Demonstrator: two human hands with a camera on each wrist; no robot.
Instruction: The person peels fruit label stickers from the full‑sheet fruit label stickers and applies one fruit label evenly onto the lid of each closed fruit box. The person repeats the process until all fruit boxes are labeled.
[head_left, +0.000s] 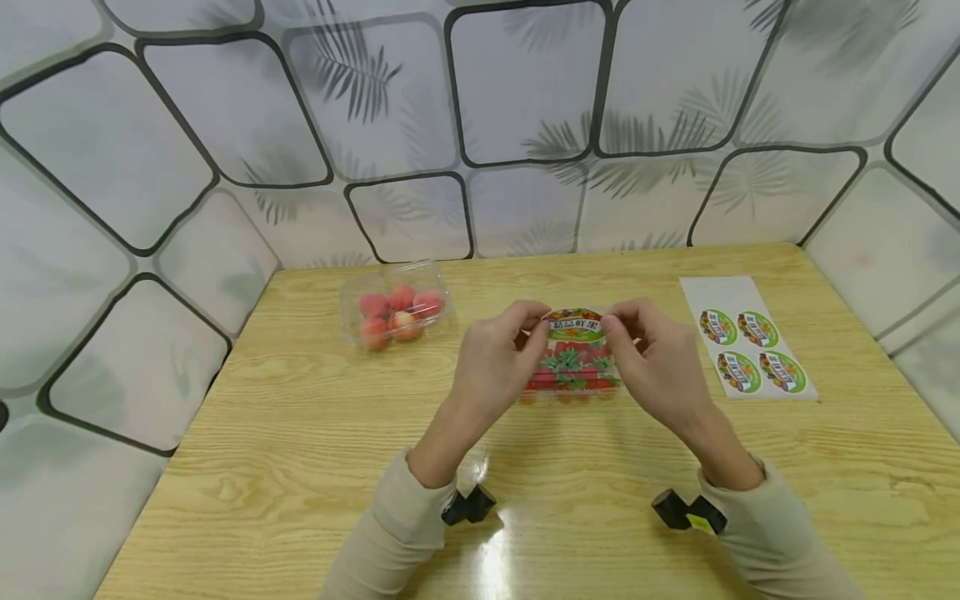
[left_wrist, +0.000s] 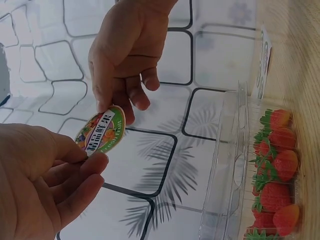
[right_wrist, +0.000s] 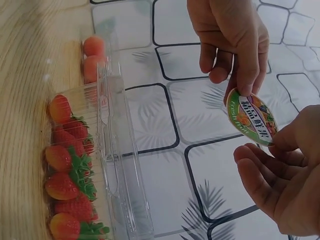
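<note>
A round fruit sticker (head_left: 576,323) with a green rim and dark lettering is stretched between both hands. My left hand (head_left: 495,354) pinches its left edge between thumb and forefinger. On the opposite edge, the thumb and forefinger of my right hand (head_left: 660,358) pinch it too. Both wrist views show the sticker (left_wrist: 102,131) held up in the air, above the level of the strawberry box. Below and behind it stands a clear plastic box (right_wrist: 112,150) of red strawberries (right_wrist: 62,186) with green leaves, its lid shut.
Further back on the left, a clear clamshell box (head_left: 351,293) holds several peaches (head_left: 402,297). To the right lies a white sticker sheet (head_left: 712,292) bearing several round stickers. The wooden table (head_left: 300,467) ends at a patterned cloth wall (head_left: 525,200) at the back and sides.
</note>
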